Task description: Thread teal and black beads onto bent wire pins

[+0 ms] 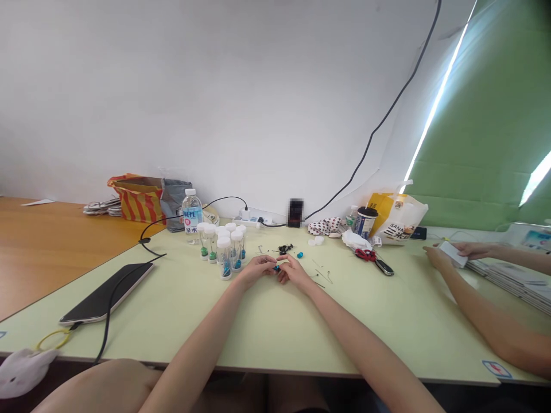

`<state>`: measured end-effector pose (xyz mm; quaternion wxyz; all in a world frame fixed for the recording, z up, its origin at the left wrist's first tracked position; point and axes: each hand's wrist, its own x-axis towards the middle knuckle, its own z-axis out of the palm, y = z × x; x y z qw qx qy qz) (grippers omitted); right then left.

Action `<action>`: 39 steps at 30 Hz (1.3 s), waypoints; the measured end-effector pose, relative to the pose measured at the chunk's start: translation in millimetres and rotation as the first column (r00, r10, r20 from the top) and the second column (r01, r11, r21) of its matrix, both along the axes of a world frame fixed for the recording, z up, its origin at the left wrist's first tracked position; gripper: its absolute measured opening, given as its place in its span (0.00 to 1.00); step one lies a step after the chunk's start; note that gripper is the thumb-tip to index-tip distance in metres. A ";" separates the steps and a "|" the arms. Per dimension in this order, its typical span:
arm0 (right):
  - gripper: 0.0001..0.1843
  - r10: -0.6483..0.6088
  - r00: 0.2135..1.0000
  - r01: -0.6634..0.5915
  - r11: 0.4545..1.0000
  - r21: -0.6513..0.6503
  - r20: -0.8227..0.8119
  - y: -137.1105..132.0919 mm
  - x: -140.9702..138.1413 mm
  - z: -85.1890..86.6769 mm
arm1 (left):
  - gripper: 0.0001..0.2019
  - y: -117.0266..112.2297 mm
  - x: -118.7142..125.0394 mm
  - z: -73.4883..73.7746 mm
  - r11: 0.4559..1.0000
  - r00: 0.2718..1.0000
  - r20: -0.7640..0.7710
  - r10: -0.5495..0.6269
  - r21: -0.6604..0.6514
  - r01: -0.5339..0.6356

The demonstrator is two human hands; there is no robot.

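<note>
Pinching blue piece (pixel 276 268) | left hand (pixel 255 269), right hand (pixel 293 272) | capped vials (pixel 224 259) hold blue, green parts

Counter (pixel 275 338) pale green. Small blue part (pixel 276 268) at counter centre; vials (pixel 224 252) hold green and blue contents; scissors (pixel 365 255) have red handles; bag (pixel 138 201) behind counter striped orange and red.

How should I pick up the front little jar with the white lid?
Wrap your fingers around the round middle of the front jar, coming from the front, the side nearest you. It stands upright at the edge of the group, so that side is free, while the other jars crowd close behind it.
</note>
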<state>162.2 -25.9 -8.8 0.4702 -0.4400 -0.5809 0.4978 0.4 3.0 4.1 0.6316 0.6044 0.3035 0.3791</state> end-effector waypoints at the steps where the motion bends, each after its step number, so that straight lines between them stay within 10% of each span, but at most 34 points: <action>1: 0.13 -0.009 1.000 0.009 1.000 0.006 -0.006 0.5 0.1 -0.5 | 0.13 0.2 0.0 -0.1 1.000 1.000 0.004 0.001 0.000 -0.001; 39: 0.13 0.006 1.000 -0.006 1.000 0.016 -0.006 -0.2 0.4 -0.8 | 0.11 -1.3 0.4 2.3 1.000 1.000 -0.004 -0.001 -0.012 0.001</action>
